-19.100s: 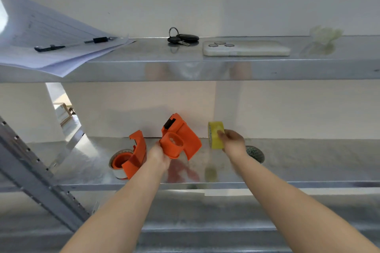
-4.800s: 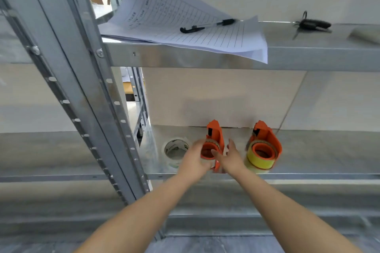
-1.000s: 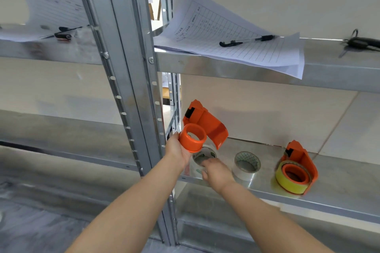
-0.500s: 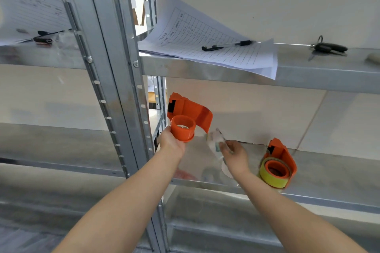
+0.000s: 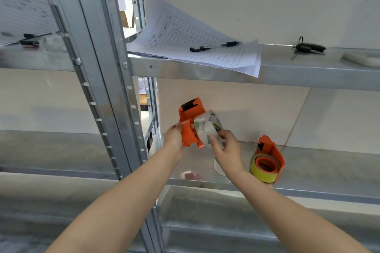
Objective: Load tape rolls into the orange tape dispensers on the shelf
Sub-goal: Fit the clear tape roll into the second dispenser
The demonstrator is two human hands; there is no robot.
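My left hand (image 5: 173,136) grips an orange tape dispenser (image 5: 190,122) in the air above the metal shelf (image 5: 320,178). My right hand (image 5: 226,150) holds a clear tape roll (image 5: 206,127) pressed against the dispenser's side, over its hub. A second orange dispenser (image 5: 269,158) stands on the shelf to the right with a yellow tape roll (image 5: 261,172) on its hub. Part of a white tape roll (image 5: 217,165) on the shelf shows behind my right wrist.
An upright steel post (image 5: 96,92) stands just left of my left arm. The upper shelf (image 5: 287,76) carries sheets of paper (image 5: 197,47) with a pen (image 5: 213,46), keys (image 5: 308,48) and a white phone (image 5: 364,58).
My right hand lifted the clear roll from shelf height up to the dispenser and set it against the hub. My left hand turned the dispenser, so its hub now faces the roll.
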